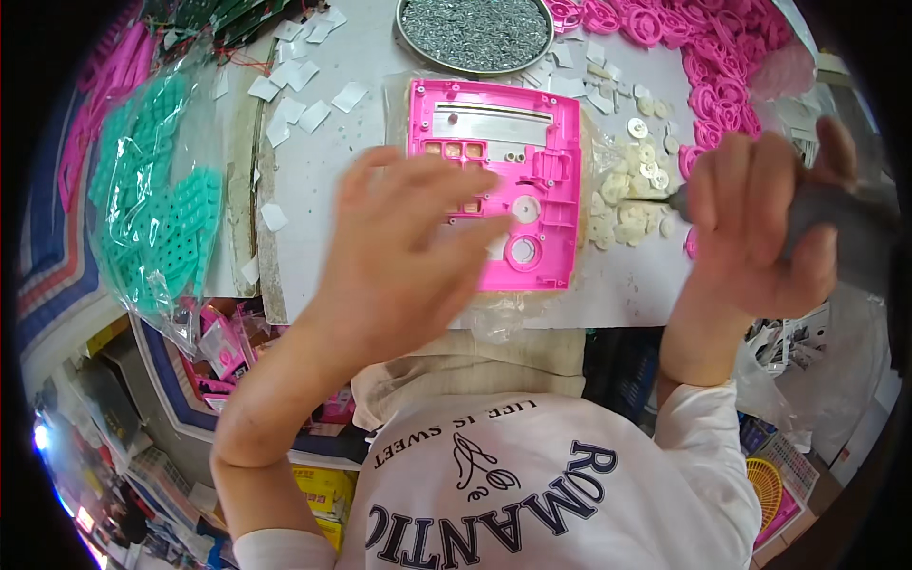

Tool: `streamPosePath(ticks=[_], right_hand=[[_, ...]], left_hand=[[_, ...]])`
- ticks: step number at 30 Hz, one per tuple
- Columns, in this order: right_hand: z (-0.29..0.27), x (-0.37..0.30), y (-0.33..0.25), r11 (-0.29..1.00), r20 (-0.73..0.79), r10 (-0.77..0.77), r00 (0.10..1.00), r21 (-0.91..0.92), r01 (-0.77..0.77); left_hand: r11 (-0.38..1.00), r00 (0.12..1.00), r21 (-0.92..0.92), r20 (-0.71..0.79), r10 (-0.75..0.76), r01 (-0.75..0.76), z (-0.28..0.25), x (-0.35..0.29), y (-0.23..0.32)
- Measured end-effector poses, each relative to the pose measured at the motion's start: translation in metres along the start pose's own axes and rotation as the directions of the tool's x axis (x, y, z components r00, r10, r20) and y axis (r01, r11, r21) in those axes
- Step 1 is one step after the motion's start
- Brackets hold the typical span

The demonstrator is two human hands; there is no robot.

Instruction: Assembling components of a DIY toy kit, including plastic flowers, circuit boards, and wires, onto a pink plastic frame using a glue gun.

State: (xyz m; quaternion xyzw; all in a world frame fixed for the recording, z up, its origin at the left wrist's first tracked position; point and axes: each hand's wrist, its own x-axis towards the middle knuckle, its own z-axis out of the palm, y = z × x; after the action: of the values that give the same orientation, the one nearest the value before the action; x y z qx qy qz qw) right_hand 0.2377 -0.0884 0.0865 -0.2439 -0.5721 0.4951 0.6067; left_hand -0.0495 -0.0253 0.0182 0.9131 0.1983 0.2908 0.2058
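Observation:
A pink plastic panel (532, 142) with openings and round holes lies flat on the white table (361, 180) in front of me. My left hand (404, 237) rests over the panel's lower left part, fingers spread and pressing on it. My right hand (760, 223) is closed around a dark grey power screwdriver (841, 223), whose tip points left toward the panel's right edge. Small white round plastic parts (622, 204) lie in a heap just right of the panel.
A round metal tray of small screws (475, 33) sits at the far edge. Pink round parts (712, 57) pile up at the far right. A clear bag of teal keypads (157, 209) lies at the left. White paper scraps (294, 104) are scattered nearby.

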Motion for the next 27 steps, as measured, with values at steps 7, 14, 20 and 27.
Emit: streamPosePath(ticks=[7, 14, 20, 27], right_hand=[[-0.005, 0.006, -0.022, 0.741, -0.448, -0.237, 0.862, -0.657, -0.138], [0.043, -0.041, 0.025, 0.251, -0.124, -0.059, 0.991, -0.962, -0.105], [0.054, -0.045, 0.048, 0.131, -0.034, 0.282, 0.959, -0.989, -0.074], [0.043, -0.046, 0.053, 0.231, 0.055, 0.267, 0.962, -0.973, -0.009]], left_hand=[[0.944, 0.937, -0.026, -0.115, -0.331, 0.33, -0.03, -0.035, -0.002], [0.968, 0.968, 0.033, 0.04, -0.249, 0.248, 0.009, -0.059, 0.022], [0.935, 0.912, -0.155, 0.319, -0.258, 0.318, -0.051, -0.028, 0.009], [0.663, 0.78, 0.699, 0.246, -0.575, 0.268, -0.178, 0.047, -0.105]])
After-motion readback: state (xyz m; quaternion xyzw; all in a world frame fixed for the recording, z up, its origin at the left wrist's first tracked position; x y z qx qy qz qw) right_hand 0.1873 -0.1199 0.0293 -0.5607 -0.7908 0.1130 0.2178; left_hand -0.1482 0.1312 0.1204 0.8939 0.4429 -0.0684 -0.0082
